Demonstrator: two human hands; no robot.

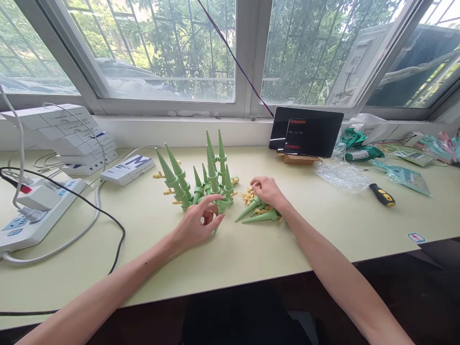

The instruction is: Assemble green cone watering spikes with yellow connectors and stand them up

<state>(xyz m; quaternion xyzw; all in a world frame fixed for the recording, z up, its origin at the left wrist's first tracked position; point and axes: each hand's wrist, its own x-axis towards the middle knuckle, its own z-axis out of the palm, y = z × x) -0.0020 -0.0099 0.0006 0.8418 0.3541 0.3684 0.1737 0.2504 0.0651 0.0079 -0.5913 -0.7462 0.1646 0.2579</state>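
Observation:
My left hand (201, 218) is closed around a green plastic watering spike (223, 205), its open collar facing up and its point down. Behind that hand several green watering spikes (212, 175) stand tip up on the table, some with yellow valves (158, 175) sticking out at the side. My right hand (268, 189) is bent over a small heap of yellow valves (247, 196), its fingers drawn together; what they hold, if anything, is hidden. Loose green spikes (261, 217) lie flat just below my right hand, partly over more yellow pieces.
White boxes (82, 134) are stacked at the left, near a power strip (46, 215) and trailing cables. A tablet (307, 132) leans on a cardboard stand, with a phone showing a timer before it. Plastic bags (341, 175) and a screwdriver (382, 195) lie at the right.

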